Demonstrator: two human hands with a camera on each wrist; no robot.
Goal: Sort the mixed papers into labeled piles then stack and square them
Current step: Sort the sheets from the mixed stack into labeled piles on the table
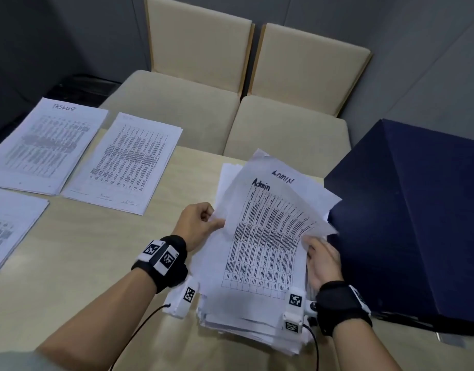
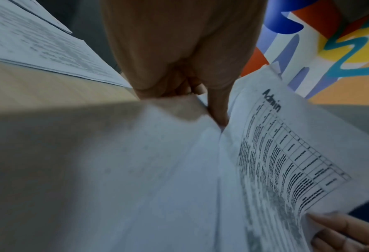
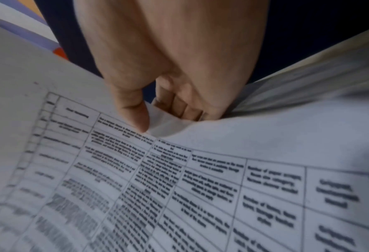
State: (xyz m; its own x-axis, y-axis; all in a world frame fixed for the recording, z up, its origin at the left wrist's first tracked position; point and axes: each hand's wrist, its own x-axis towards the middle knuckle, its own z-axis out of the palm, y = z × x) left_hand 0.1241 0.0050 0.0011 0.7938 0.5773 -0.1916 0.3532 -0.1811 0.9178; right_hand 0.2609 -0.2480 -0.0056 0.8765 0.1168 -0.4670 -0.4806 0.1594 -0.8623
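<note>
Papers (image 1: 265, 236) headed "Admin"

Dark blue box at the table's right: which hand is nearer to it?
Right. The right hand pinches papers right beside the dark blue box; the left hand grips the sheets' far side.

Illumination is even and moderately dim, with a cool cast. In the head view, soft shadows lie beneath the forearms on the table (image 1: 78, 253); straight edges bow toward the frame borders. In the left wrist view, a broad shadow darkens the lower left, and the near paper is blurred. In the right wrist view, printed text smears toward the lower left.
</note>
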